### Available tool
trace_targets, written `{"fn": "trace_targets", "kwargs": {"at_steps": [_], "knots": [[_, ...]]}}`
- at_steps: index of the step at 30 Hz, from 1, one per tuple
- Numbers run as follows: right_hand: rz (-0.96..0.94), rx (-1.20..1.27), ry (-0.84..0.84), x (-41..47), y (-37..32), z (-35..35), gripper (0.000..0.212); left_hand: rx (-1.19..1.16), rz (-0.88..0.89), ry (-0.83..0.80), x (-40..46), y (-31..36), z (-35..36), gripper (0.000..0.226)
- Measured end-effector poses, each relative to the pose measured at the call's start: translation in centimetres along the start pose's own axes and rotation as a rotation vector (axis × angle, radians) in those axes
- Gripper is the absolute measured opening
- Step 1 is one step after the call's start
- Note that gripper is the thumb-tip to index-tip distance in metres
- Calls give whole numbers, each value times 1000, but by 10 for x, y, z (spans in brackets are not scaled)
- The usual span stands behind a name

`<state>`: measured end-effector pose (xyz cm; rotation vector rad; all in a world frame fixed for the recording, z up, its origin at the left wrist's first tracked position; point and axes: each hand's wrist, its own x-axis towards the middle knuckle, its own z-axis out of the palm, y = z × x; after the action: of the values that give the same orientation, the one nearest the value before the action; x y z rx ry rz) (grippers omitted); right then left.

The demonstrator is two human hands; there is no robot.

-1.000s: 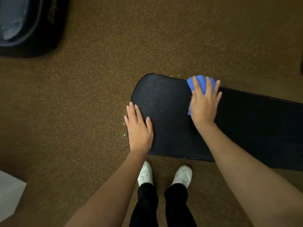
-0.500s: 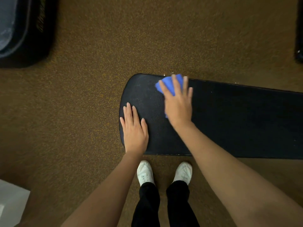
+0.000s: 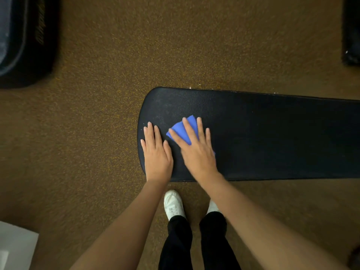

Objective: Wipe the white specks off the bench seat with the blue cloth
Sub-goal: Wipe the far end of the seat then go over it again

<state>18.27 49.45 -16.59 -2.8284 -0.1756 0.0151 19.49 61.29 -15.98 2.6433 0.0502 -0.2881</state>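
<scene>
Brown carpet surrounds the desk [image 3: 272, 133]; right hand [image 3: 196, 151] presses flat on blue cloth [image 3: 182, 129], left hand [image 3: 156, 154] flat beside (specks [image 3: 192, 87] lie along the far edge).

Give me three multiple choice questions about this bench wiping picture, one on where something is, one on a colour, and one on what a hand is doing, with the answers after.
1. Where is the cloth?
A. on the bench near its rounded end
B. on the floor
C. draped over a shoe

2. What colour are the shoes?
A. black
B. white
C. red

3. What is the left hand doing?
A. holding the cloth
B. hanging at the person's side
C. resting flat on the bench

Answers: 1 A, the cloth lies on the seat under the right hand. 2 B, both shoes are white below black trousers. 3 C, its straight fingers lie on the seat beside the cloth.
</scene>
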Motion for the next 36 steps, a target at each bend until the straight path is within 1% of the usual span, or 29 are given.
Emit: {"fn": "trace_targets", "kwargs": {"at_steps": [2,4,5,6,7,8,11,12,14,16,18,21,24,26,27,28,31,32,33,34,36], "knots": [[-7,-37,-16,1,19,-8,64,53,40,-13,-5,-1,-1,61],[144,-13,4,-1,36,-16,66,97,42,-10,-12,-2,-2,60],[226,8,11,-4,39,-19,67,101,16,-5,-15,-2,-2,60],[271,21,20,-6,38,-20,68,94,-19,1,-18,-4,-2,61],[266,26,25,-10,35,-19,69,79,-51,10,-20,-6,-2,61],[208,25,22,-13,30,-16,72,60,-72,18,-22,-8,-1,62],[-90,7,-49,-17,19,-4,82,-19,-78,24,-28,-13,-1,63],[-159,7,-72,-14,17,-1,85,-42,-76,21,-30,-15,-2,64],[-228,2,-116,-2,13,0,87,-61,-79,17,-36,-18,-2,64],[-293,-17,-161,15,12,-3,83,-58,-88,21,-41,-20,0,63],[-395,-43,-230,34,11,-3,71,-59,-109,34,-43,-18,3,63],[-529,-20,-253,63,3,-2,55,-64,-151,64,-43,-11,8,63],[-561,-12,-272,81,-6,4,50,-46,-186,78,-43,-7,13,62],[-562,-24,-237,89,-9,7,53,-29,-196,78,-42,-6,15,63],[-534,-20,-208,94,-9,8,54,-29,-197,80,-42,-6,15,63],[-475,-2,-177,99,-8,8,54,-32,-197,81,-41,-6,15,63],[-161,18,-121,112,-5,5,56,-36,-182,78,-42,-5,13,63],[-99,26,-99,112,-6,5,56,-35,-184,82,-42,-5,12,63],[-102,53,-67,109,-10,6,56,-33,-189,86,-42,-5,13,63],[-168,89,-44,105,-15,7,55,-31,-196,92,-42,-5,14,63],[-388,99,-87,94,-25,14,53,-36,-211,104,-41,-6,16,62]]}}
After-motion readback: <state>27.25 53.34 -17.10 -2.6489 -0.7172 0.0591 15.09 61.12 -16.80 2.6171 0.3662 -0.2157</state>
